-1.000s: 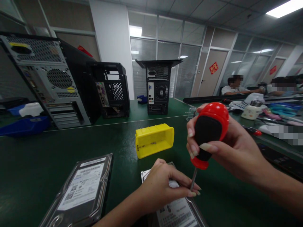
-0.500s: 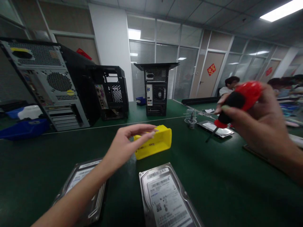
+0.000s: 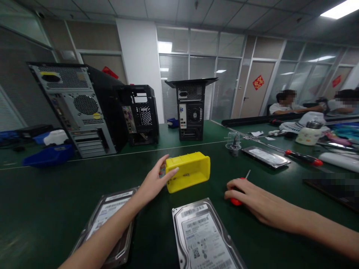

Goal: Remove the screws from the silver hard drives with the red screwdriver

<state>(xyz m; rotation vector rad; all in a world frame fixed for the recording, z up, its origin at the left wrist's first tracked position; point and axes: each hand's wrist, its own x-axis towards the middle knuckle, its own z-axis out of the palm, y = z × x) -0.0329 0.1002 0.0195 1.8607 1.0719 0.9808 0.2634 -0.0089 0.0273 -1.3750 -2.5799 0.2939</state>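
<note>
My left hand [image 3: 150, 185] is at the left end of a small yellow plastic bin [image 3: 198, 173], thumb in front and fingers behind, closed on it. A few tiny dark pieces, perhaps screws, lie inside the bin. On the green table, my right hand [image 3: 254, 201] is wrapped over a red-and-black screwdriver [image 3: 236, 201], its shaft pointing away from me. One hard drive [image 3: 206, 235] lies label up in front of the bin. Another hard drive [image 3: 112, 209] sits at the left, partly hidden under my left forearm.
Computer cases [image 3: 86, 108] stand along the back left, with a smaller case [image 3: 191, 112] at the centre. To the right are a clear plastic holder [image 3: 233, 144], a third hard drive [image 3: 265, 157], a long screwdriver [image 3: 304, 157] and a bottle [image 3: 309, 133]. People sit beyond.
My right hand has come down from the air to the table with the screwdriver. My left hand has closed around the yellow bin's left end. The view has shifted slightly.
</note>
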